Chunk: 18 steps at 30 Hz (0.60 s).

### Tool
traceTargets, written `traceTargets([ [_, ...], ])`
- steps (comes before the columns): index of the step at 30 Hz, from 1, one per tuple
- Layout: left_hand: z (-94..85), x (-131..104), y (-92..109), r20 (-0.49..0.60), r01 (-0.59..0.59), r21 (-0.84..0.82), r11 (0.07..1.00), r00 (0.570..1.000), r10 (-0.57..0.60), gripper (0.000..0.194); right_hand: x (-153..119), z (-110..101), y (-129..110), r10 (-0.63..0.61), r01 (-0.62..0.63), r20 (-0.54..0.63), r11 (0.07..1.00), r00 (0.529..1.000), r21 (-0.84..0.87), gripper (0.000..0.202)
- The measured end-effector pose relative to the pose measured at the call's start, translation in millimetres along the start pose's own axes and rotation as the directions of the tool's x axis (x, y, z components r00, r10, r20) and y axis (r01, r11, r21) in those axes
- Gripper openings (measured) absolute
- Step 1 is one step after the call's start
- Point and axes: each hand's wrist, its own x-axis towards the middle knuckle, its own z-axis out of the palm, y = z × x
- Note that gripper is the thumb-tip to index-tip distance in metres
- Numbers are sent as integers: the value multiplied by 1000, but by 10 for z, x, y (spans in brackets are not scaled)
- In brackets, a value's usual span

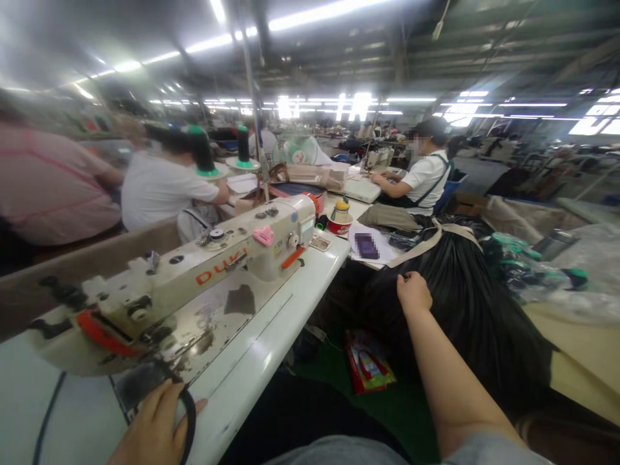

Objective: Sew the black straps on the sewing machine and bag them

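Note:
My left hand (157, 423) is at the front of the white sewing machine (256, 242), just below its needle end. A narrow black strip (190, 420) loops between its thumb and fingers, with one end running under the machine head. My right hand (414, 292) reaches out to the right, against a large bundle of black strips (465, 297) tied with a beige band (421, 248). Its fingers are pinched closed on what looks like one strip of the bundle; the fingertips are partly hidden. The black strips hang down in long folds below the hand.
The white sewing table (271, 342) runs diagonally ahead. A pink clip (264, 236) lies on the machine. Behind it are a red bowl (340, 225) and thread cones (243, 145). Co-workers sit at left and ahead. A red and yellow packet (368, 365) is on the green floor.

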Motion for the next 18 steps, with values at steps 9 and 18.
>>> traceTargets([
  [9,111,-3,-59,3,28,-5,1000,1000,-28,42,308,51,-19,120,-122,57,992,991,39,46],
  [18,134,-75,-59,-29,5,-32,999,1000,-6,44,112,334,174,99,-149,132,877,986,457,23],
])
